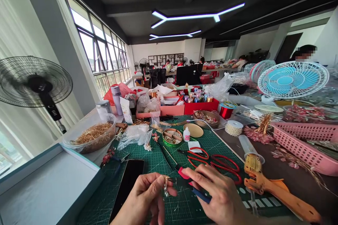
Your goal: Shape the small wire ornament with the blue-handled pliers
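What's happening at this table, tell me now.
A person's left hand pinches a small gold piece with pearly beads. The right hand holds a red-and-blue-handled tool, its tip close to the piece; whether they touch is unclear. Both hands are over a green cutting mat, where a phone and a divided bead tray also rest.

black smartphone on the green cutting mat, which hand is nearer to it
Left. The left hand is just right of the black smartphone, overlapping its edge in this view; the right hand is farther right, beyond the left hand.
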A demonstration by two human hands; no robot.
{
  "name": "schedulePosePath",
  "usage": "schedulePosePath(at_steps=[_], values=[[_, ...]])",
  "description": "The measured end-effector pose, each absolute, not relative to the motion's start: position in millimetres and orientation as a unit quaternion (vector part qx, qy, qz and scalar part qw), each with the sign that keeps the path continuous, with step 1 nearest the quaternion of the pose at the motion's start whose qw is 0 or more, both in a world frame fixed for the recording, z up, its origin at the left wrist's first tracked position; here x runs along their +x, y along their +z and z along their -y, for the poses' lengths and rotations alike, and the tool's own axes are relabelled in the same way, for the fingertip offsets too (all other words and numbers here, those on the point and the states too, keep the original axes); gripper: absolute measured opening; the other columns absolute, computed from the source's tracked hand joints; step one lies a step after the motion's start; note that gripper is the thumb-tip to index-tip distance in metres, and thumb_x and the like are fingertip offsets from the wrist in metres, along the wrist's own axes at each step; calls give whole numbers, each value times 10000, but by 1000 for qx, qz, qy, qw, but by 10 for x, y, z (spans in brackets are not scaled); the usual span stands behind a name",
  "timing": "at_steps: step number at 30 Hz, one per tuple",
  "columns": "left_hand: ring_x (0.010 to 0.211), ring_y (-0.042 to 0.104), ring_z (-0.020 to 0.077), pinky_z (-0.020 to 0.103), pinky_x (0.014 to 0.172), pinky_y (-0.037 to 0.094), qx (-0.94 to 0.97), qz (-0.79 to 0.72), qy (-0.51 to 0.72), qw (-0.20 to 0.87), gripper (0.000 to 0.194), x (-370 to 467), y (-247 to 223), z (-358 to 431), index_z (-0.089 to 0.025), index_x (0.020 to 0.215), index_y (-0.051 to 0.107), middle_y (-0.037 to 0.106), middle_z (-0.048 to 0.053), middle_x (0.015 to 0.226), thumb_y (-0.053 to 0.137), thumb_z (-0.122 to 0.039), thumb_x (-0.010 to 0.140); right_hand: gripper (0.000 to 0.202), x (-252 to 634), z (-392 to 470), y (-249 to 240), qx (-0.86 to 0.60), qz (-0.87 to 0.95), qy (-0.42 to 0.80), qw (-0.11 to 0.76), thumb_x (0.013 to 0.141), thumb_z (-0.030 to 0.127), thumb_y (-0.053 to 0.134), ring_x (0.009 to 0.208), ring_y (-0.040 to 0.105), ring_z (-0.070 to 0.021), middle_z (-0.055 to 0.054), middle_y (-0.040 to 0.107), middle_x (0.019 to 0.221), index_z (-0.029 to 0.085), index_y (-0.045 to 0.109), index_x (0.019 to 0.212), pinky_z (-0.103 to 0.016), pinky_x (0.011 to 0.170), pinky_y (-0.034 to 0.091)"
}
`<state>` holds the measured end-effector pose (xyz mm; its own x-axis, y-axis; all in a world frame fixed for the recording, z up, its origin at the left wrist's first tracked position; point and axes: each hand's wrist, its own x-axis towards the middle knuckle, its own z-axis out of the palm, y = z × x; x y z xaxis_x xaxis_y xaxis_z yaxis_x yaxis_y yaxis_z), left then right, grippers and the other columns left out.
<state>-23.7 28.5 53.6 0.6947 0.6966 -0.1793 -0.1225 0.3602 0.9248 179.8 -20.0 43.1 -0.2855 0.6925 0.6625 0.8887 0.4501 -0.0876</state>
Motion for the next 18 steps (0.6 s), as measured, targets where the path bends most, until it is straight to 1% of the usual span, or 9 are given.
schedulePosePath(at_steps=[1,3,4,5,6,9,11,15,18], values=[[269,464,37,88,260,320,492,-276,275,778,353,-224,534,-293,-102,826,619,610,4,477,443,-405,863,376,1794,185,432,-506,784,-138,331,789,57,421,680,610,-165,-45,639,762,198,591,1093,-269,615,505],[328,549,57,104,266,360,477,-244,300,789,385,-202,525,-309,-93,867,629,687,78,757,398,-400,878,346,1791,161,440,-515,777,-119,343,801,84,424,691,628,-170,-53,645,769,197,600,1076,-264,607,519],[364,587,75,113,267,373,467,-228,311,796,398,-192,518,-317,-92,892,628,678,110,908,377,-401,882,335,1792,152,447,-517,774,-111,350,799,94,433,699,635,-176,-56,648,775,197,604,1068,-267,605,528],[393,614,93,120,265,379,455,-217,318,803,418,-184,512,-325,-92,915,624,652,134,1015,353,-409,886,331,1794,145,455,-517,771,-104,358,793,100,443,709,643,-181,-58,653,782,197,604,1065,-273,613,537],[411,631,114,127,262,383,443,-206,320,812,443,-175,508,-331,-91,937,618,633,152,1064,328,-423,888,331,1796,140,467,-516,768,-97,366,783,101,451,719,649,-186,-58,659,791,198,603,1061,-279,626,546],[428,649,154,143,256,394,416,-184,313,834,483,-148,517,-342,-94,1008,589,625,176,1083,296,-458,885,326,1800,132,518,-511,766,-66,385,770,109,466,769,663,-187,-62,680,847,205,598,1052,-269,656,562],[438,654,163,149,258,406,417,-165,308,839,482,-133,537,-340,-94,1042,575,617,185,1100,297,-457,886,302,1803,126,560,-509,764,-46,395,786,127,467,784,668,-182,-67,688,870,202,595,1048,-248,643,568],[445,655,155,149,268,422,410,-138,308,847,480,-114,577,-325,-94,1047,570,602,189,1125,283,-447,893,291,1818,109,648,-515,755,-49,404,786,149,485,845,668,-205,-85,699,920,194,598,1051,-265,663,577],[442,652,150,155,269,429,403,-129,322,847,450,-100,599,-308,-109,1049,558,599,181,1135,327,-456,880,290,1828,106,719,-518,751,-62,406,771,158,506,860,669,-222,-92,704,937,188,610,1040,-283,688,577]])
